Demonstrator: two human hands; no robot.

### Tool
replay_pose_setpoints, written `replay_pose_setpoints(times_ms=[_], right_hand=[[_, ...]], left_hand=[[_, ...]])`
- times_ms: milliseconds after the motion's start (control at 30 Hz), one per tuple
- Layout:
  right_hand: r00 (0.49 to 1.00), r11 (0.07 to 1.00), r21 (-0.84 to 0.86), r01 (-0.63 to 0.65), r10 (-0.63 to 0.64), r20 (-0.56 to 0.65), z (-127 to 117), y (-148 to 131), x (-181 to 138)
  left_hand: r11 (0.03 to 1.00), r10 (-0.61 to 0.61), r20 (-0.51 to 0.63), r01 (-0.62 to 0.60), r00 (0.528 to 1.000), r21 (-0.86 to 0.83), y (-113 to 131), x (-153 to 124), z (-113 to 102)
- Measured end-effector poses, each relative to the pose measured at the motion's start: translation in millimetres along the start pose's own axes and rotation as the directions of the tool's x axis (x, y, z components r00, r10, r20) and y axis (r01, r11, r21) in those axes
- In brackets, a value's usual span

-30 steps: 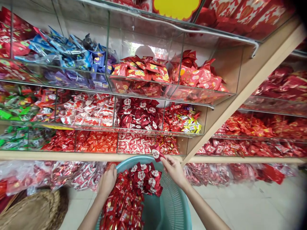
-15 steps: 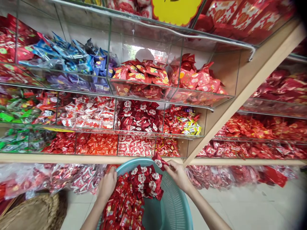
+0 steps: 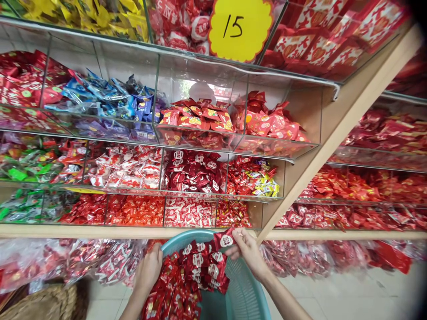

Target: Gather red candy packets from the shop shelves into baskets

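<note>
My left hand is closed on the left rim of a teal plastic basket. Between the thumb and fingers of my right hand is a dark red wrapped candy with a white label, held over the basket's far right rim. Inside the basket, a cluster of matching dark red candies lies toward the back. Brighter red wrapped candies fill the left side, while part of the teal bottom shows at the right.
Ahead stand clear-walled shelf bins; one holds dark red candies with white labels like the held one. A yellow price sign reads 15. Bagged candies lie beneath the bottom shelf board. A woven basket stands at lower left.
The view has tilted up, so the shelves sit lower and the price sign's number shows. In my right hand the candy has turned, its label now facing me. My left hand keeps the rim.
</note>
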State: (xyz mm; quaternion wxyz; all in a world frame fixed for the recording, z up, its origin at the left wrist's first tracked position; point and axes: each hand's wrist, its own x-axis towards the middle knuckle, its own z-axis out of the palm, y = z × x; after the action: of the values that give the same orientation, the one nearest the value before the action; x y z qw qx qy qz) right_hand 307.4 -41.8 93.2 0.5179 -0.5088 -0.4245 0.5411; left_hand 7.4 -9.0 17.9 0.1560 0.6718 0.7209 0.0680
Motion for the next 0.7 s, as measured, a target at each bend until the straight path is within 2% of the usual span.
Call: replay_pose_setpoints(times_ms=[133, 267, 700], right_hand=[[0.996, 0.969, 0.234, -0.077, 0.087, -0.032, 3.1, -6.1, -0.5], [0.989, 0.922, 0.370, -0.117, 0.142, -0.041, 2.0, -6.9, 0.7], [0.990, 0.868, 0.483, -0.118, 0.140, -0.010, -2.3, 4.4, 4.3]], left_hand=[[1.000, 0.004, -0.016, -0.004, 1.000, -0.008, 1.3, -1.4, -1.3], [1.000, 0.003, -0.011, -0.003, 1.000, 0.001, 0.9, -0.7, 0.0], [1.000, 0.002, -0.026, -0.001, 1.000, 0.008, -1.7, 2.3, 4.6]])
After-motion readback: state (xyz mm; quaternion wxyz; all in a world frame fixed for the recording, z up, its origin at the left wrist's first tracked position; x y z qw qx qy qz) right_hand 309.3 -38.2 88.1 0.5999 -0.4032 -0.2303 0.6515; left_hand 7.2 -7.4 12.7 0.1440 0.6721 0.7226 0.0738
